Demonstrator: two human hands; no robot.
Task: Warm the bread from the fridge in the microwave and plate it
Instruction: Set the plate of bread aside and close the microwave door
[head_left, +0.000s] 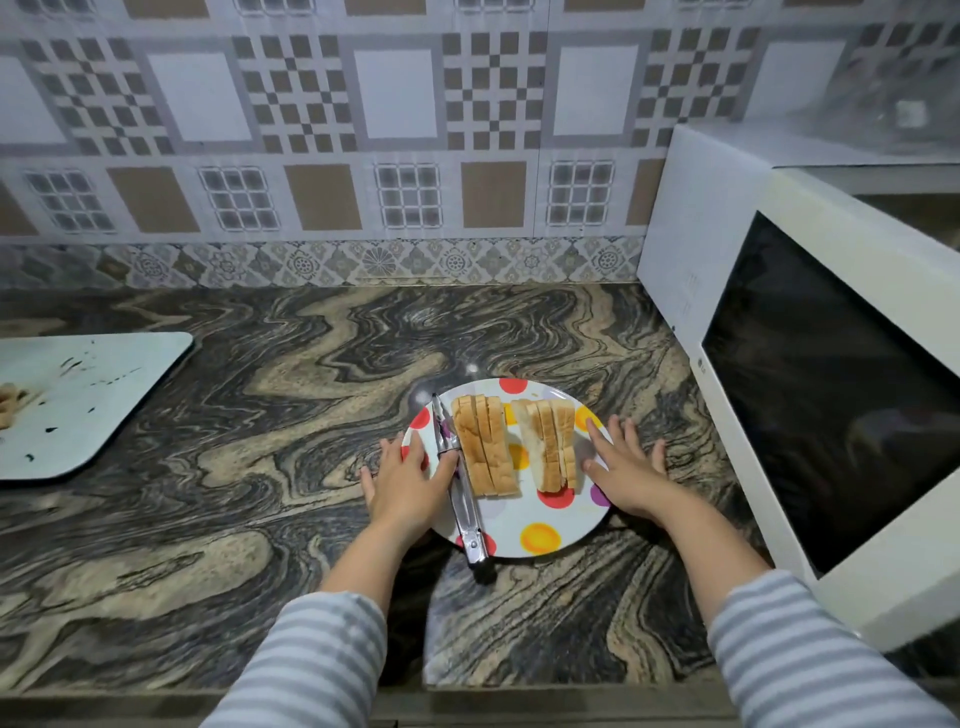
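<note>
A white plate (524, 519) with coloured dots sits on the marbled counter, near the front. Two stacks of sliced bread (485, 447) lie on it side by side, the right stack (551, 444) paler. Metal tongs (460, 488) rest along the plate's left part, their hinge end over the near rim. My left hand (410, 475) lies flat at the plate's left rim, its thumb touching the tongs. My right hand (626, 467) lies flat at the right rim, fingers spread and straight. The white microwave (810, 374) stands to the right with its door swung open towards me.
A white cutting board (88, 400) with dark specks and some food bits lies at the counter's left edge. A patterned tiled wall (332, 156) backs the counter. The open microwave door reaches past the counter's front at the right.
</note>
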